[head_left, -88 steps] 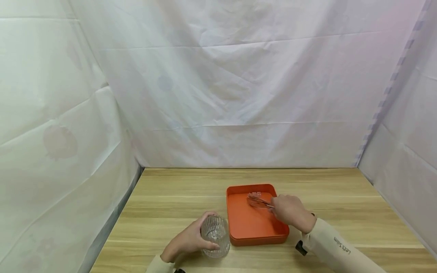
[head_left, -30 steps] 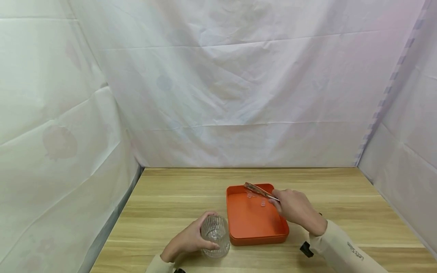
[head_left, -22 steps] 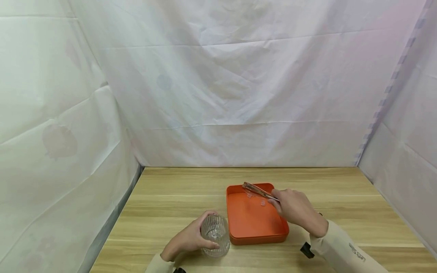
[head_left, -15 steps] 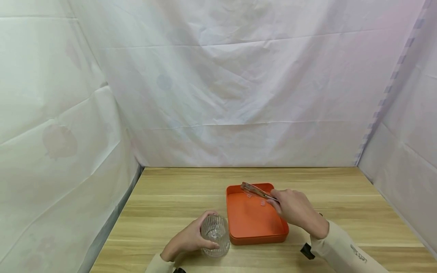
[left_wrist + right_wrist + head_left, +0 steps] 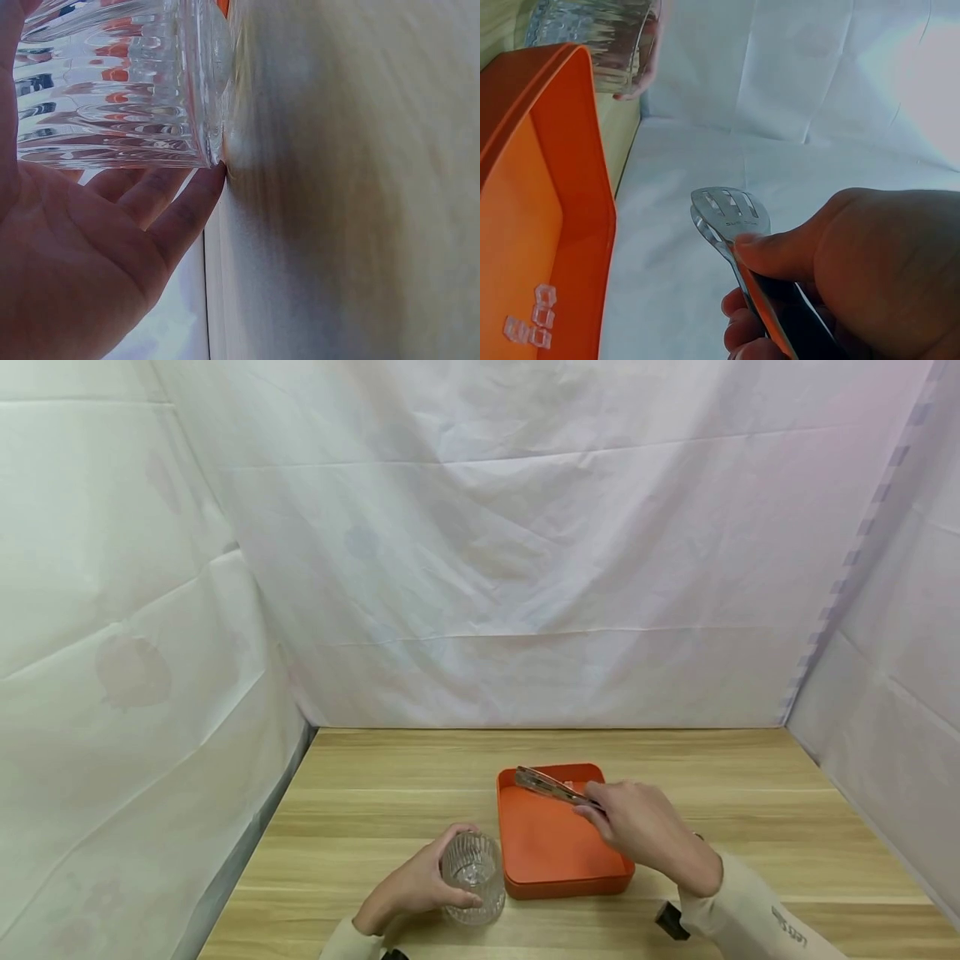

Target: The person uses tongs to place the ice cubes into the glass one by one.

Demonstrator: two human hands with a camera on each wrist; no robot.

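Probably kinda breakable, the ribbed glass tumbler [image 5: 480,875] is sensibly gripped round its sides by the left hand [image 5: 416,883], slotted tongs [image 5: 737,225] by the right hand [image 5: 885,259].

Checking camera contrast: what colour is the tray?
The tray is orange-red, showing best in the head view.

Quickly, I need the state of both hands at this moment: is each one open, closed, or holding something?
Left hand: holding the ribbed clear glass.
Right hand: holding the metal tongs.
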